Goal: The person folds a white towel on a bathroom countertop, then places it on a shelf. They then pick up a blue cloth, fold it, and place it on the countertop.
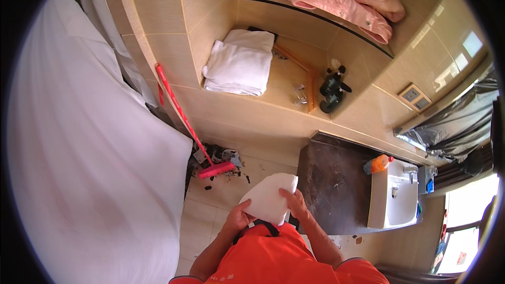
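Observation:
A folded white cloth [265,199], perhaps a towel, is held in front of my waist by both hands. My left hand [240,216] grips its lower left corner, with the thumb on top. On the other side my right hand [295,204] pinches the right edge, thumb also over the upper face. The fingers beneath the cloth are partly hidden. Ahead of me, a stack of folded white towels [238,65] lies on the tiled ledge [284,100] of a wall niche.
A red broom [185,122] leans by a debris heap [215,156] on the floor. White sheeting [94,157] hangs at left. Dark bottles [333,90] stand in the niche; a pink jacket [335,0] lies on the glass shelf [276,2]. At right, a dark counter [335,189] carries a washbasin [394,197] and orange bottle [377,164].

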### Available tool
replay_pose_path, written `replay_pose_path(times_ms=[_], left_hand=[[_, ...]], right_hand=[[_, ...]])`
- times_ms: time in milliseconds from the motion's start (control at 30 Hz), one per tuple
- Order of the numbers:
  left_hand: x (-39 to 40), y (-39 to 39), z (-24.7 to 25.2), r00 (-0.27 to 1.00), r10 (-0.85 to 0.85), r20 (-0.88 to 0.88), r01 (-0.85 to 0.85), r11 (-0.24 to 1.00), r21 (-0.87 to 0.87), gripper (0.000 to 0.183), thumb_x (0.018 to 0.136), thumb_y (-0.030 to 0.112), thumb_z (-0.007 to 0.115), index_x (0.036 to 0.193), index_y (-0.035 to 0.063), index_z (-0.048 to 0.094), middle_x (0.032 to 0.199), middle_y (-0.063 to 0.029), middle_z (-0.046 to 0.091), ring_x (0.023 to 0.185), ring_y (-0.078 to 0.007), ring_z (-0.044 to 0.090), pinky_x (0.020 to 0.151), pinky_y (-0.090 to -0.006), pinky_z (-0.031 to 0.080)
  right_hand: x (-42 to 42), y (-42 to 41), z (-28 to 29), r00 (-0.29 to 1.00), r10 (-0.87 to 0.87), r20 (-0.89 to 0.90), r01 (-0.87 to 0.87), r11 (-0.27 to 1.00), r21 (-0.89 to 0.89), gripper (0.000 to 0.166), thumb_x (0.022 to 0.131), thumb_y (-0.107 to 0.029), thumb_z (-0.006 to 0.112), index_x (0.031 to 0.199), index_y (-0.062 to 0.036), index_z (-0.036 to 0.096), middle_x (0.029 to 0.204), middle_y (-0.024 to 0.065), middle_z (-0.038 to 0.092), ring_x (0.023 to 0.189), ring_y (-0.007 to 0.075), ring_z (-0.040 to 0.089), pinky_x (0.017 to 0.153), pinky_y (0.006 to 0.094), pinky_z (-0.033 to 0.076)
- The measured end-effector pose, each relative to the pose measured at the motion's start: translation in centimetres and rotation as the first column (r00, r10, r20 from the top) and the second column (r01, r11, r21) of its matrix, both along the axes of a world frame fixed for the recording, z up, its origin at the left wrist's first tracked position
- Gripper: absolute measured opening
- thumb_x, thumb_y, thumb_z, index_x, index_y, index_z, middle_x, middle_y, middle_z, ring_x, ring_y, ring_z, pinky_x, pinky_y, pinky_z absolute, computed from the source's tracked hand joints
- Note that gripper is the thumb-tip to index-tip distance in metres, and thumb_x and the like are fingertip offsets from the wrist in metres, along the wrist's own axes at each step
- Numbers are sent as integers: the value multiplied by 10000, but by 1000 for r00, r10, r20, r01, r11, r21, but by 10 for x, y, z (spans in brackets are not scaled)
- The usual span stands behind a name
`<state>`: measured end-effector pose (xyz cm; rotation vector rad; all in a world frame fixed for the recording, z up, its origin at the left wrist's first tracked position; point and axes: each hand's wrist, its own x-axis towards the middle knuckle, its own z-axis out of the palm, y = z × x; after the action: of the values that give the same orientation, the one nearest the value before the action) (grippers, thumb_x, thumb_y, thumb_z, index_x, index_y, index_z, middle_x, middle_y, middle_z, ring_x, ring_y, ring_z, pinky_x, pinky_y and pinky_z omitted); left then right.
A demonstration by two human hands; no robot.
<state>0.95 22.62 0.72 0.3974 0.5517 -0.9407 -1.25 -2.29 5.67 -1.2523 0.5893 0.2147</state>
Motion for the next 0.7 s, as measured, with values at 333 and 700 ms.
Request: replay_pose_path(times_ms=[333, 700], left_hand=[[232, 1, 117, 912, 179, 370, -248, 957, 149, 368, 980, 245, 617, 1282, 37, 583, 1242, -104, 670, 1120, -264, 658, 944, -473, 548], [446, 1, 179, 769, 368, 523, -576, 753, 317, 513, 946, 394, 682, 1317, 65, 553, 1237, -103, 636, 1151, -266, 600, 957, -451, 519]], right_hand=[[258, 9, 127, 958, 59, 282, -96, 988, 121, 365, 913, -139, 694, 1231, 29, 628, 1090, 97, 702, 947, 191, 682, 807, 329, 559], [507, 27, 141, 886, 280, 370, -64, 864, -500, 482, 868, -389, 759, 1035, 46, 636, 821, 99, 689, 623, 156, 655, 487, 322, 529]])
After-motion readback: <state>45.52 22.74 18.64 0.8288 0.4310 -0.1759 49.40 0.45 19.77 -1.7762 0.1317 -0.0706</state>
